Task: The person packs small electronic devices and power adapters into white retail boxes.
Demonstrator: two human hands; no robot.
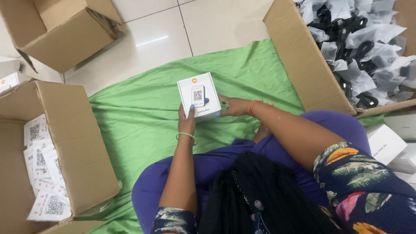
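Two hands are ours, and both are on one small white box; nearest to us are our dark braids and our flowery sleeves, with purple cloth over our lap; our left hand holds the small white box from below, with its fingers curled up against the front of the box and pressing on it; a thin green bangle sits on that wrist; our right hand comes in from the side and touches the lower right corner of the box, with its fingers stretched out and close together; an orange band is on that wrist; the box is up in the air, just above a green sheet that lies spread on the floor; beside us on the left is an open brown carton with many white paper cards inside it; on the right are a few more white boxes; farther off on the right is a big carton full of black things in clear bags; far off at the top left another brown carton lies on the pale floor tiles.
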